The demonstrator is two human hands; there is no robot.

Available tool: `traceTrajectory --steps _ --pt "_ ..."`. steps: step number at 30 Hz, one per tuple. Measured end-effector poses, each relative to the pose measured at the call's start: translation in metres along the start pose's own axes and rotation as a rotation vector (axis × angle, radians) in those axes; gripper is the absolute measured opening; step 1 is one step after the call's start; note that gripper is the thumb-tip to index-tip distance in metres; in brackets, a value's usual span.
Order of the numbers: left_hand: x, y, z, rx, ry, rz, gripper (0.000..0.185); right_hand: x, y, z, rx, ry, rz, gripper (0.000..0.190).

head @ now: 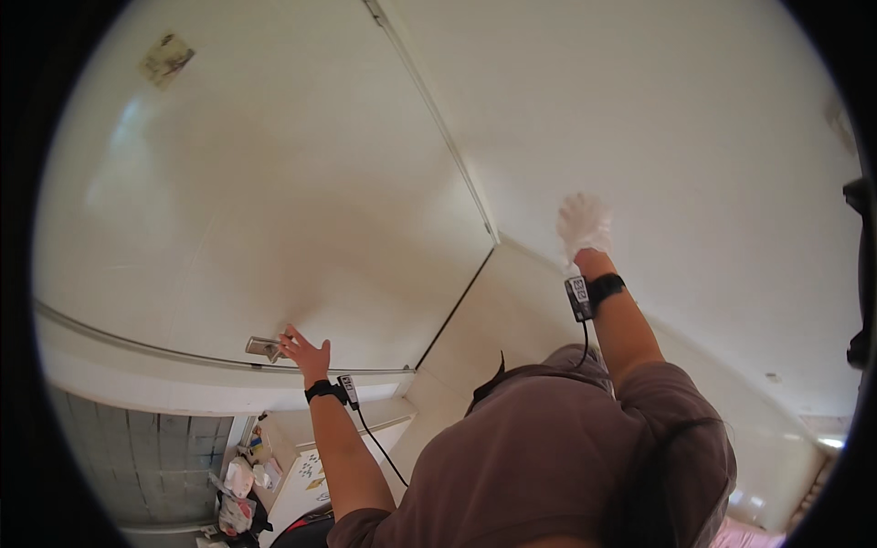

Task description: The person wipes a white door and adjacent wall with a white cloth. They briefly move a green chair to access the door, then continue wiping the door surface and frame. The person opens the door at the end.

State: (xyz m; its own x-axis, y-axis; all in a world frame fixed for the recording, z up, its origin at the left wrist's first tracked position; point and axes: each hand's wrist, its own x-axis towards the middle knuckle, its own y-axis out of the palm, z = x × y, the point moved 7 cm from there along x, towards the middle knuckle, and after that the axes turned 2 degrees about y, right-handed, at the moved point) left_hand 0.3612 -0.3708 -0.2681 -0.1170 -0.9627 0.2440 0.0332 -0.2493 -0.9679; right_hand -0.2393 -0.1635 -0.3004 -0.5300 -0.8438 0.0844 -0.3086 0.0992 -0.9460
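Observation:
My left hand [306, 351] is at a metal door handle [263, 347] on a large white door [274, 226], its fingers spread around or against the handle's end. Whether they grip it cannot be told. My right hand [584, 222], wrapped in a thin whitish glove or cloth, is at the white wall [658, 151] to the right of the door frame. It seems to lie against the wall; its fingers are blurred. Each wrist bears a black strap with a small cabled box.
A small picture or sticker [166, 60] is on the door's upper left. Below left are a grey tiled or paned surface [144, 459], plastic bags [238, 496] and a white cabinet with decorations [301, 486]. Pink fabric [743, 534] lies at lower right.

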Motion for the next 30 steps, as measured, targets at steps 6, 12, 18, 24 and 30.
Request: traceTrajectory --steps 6,12,18,24,30 --pt "-0.002 -0.015 0.005 -0.205 -0.012 -0.076 0.09 0.011 -0.012 0.01 0.071 -0.036 0.162 0.013" --pt "-0.079 0.015 0.027 -0.392 -0.18 -0.182 0.074 0.002 -0.034 0.032 -0.189 -0.274 0.029 0.022" --pt "-0.255 0.086 0.045 -0.404 -0.586 0.081 0.049 -0.007 -0.073 0.045 -0.275 -0.429 -0.001 0.017" --pt "-0.518 0.108 -0.011 -0.412 -1.145 0.136 0.027 -0.005 -0.065 0.082 -0.271 -0.735 0.116 0.03" --pt "-0.744 0.11 -0.161 -0.071 -0.805 1.075 0.023 -0.051 -0.129 0.108 0.367 -0.998 -0.552 0.03"
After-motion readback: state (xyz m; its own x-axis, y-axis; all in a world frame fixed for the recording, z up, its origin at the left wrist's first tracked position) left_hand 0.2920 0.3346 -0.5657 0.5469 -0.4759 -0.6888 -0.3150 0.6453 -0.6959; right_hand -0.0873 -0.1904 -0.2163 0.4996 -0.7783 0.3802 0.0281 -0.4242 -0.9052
